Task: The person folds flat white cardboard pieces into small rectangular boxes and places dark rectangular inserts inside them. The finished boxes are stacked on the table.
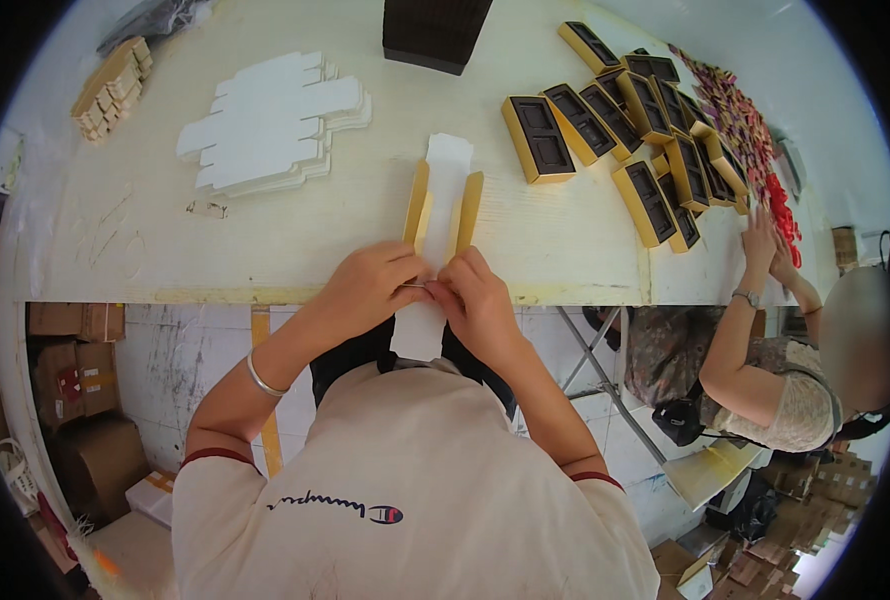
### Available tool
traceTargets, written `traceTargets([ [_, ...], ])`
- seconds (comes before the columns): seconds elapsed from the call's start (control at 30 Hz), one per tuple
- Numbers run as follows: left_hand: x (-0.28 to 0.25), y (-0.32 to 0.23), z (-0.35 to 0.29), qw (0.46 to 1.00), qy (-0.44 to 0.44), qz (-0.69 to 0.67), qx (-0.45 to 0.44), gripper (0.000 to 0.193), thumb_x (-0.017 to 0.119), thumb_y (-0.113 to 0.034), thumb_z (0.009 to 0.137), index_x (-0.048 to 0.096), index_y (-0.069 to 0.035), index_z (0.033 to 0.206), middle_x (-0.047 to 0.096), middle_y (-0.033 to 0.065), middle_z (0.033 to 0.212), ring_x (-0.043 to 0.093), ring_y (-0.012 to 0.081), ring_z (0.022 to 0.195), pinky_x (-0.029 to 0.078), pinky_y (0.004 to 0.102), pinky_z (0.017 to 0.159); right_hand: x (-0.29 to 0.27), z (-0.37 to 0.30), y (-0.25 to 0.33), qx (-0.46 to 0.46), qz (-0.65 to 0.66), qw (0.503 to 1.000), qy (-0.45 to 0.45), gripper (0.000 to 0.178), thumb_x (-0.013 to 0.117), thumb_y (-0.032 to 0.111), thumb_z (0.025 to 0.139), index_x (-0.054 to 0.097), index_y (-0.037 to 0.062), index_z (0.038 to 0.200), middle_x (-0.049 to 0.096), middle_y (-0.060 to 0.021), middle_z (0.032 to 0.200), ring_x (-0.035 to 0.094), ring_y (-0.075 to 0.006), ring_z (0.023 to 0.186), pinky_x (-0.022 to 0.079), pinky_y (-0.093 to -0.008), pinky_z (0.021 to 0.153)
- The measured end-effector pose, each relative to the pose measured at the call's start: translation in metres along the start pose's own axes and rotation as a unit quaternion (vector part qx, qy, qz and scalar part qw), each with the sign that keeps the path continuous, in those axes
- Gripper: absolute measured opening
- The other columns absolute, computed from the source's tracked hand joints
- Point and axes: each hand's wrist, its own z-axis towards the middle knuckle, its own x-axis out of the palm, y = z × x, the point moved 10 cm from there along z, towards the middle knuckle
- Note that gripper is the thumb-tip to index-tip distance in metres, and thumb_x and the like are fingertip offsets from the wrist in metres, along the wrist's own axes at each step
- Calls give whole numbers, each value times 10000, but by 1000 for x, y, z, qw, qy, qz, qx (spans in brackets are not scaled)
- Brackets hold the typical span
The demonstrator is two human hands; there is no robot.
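Note:
A part-folded carton (450, 160), white inside with gold outer sides, lies lengthwise in front of me at the table's near edge. Its two long side walls stand up, while the white far flap lies flat. My left hand (370, 283) pinches the near left corner of the carton between thumb and fingers. At the near right corner my right hand (480, 305) does the same, its fingertips almost meeting the left ones. A white end flap hangs below my hands, past the table edge. The fingers hide the exact fold at that end.
Flat white carton blanks (265, 120) are stacked at left, beside cream folded pieces (113, 88). A dark block (435, 38) stands at the back. Several gold boxes with black inserts (540, 140) crowd the right. Another person's hands (762, 240) touch red ribbon pieces (780, 205).

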Motion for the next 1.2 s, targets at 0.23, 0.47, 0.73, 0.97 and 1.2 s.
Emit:
traceTargets([
  [0.23,5,-5,5,998,-21,57,-16,153,727,-41,742,598,-18,822,567,91,748,572,242,656,464,326,582,-1,-1,-7,97,202,968,111,253,609,-86,804,492,17,1003,499,-131,1125,526,-255,723,472,-350,686],
  [0.47,8,4,11,996,9,-36,-81,157,704,-16,754,563,-2,823,561,91,785,563,245,649,465,315,581,-6,-32,21,-128,-176,974,60,534,640,-68,667,549,38,1183,441,-165,1391,539,-341,1129,455,-410,887],
  [0.73,13,7,0,931,177,-282,-149,319,580,-52,892,416,-49,1166,516,55,1086,494,117,850,425,250,748,-16,-4,-21,-1,154,986,-58,385,679,-63,768,521,32,1107,610,-121,970,568,-204,809,484,-309,700],
  [0.97,-3,2,3,988,-39,-144,-41,323,537,23,911,378,-54,1182,452,107,1224,480,120,710,425,253,643,-20,3,-14,11,79,992,-95,413,677,-45,805,496,57,1162,583,-134,1012,553,-191,731,472,-281,609],
  [1.2,-2,10,2,976,-65,-185,-93,368,557,35,889,384,-67,1197,447,112,1247,459,103,605,411,263,533,-24,-1,8,-106,-120,978,-136,417,742,28,718,610,48,1113,567,-157,1051,596,-288,781,502,-341,630],
])
